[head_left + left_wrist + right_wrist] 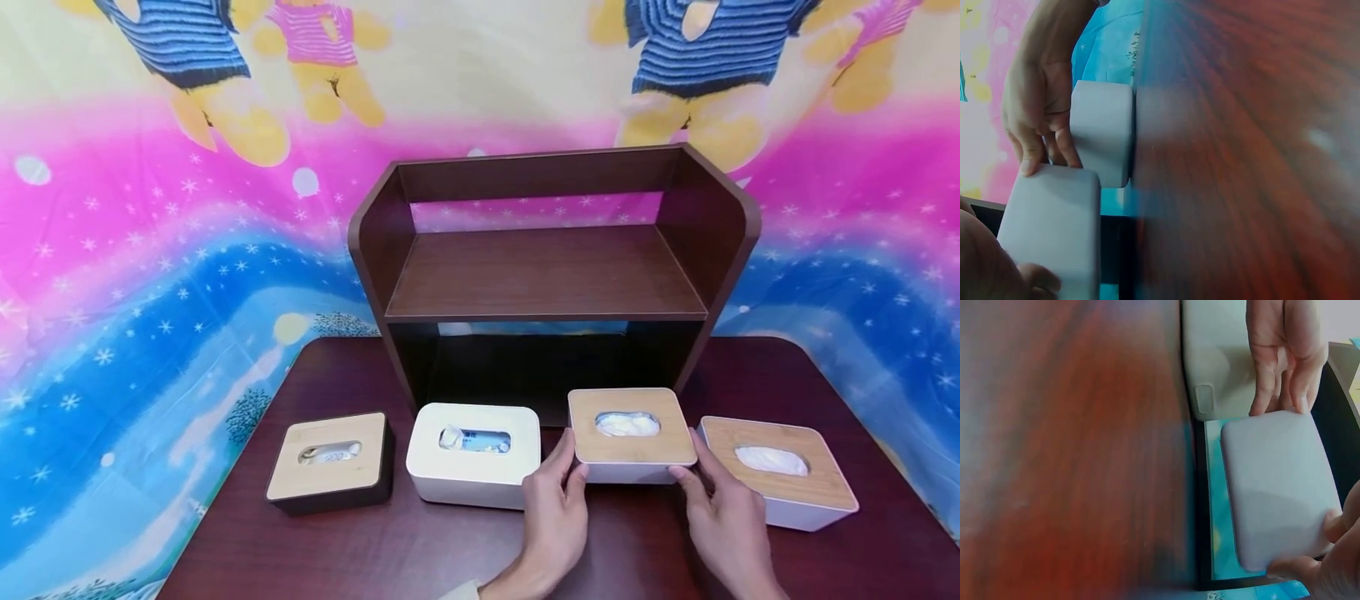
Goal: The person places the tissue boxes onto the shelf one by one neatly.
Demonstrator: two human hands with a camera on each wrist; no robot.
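Note:
A tissue box with a bamboo-coloured lid and pale sides (630,451) is held between both hands, slightly above the tabletop. My left hand (553,510) grips its left end, thumb toward the front. The right end is gripped by my right hand (726,518), whose fingers are near another wood-lidded white tissue box (817,475). White tissue shows in both lid slots. In the right wrist view, the held box's plain front side (1282,487) faces the camera. A cream-white tissue box (472,490) stands just left of my left hand, a blue-printed pack inside.
A dark brown two-tier shelf (547,271) stands at the back of the reddish-brown table (450,558), behind the boxes. At the left sits a black tissue box with a light wooden lid (330,479). A colourful printed cloth (187,333) hangs behind.

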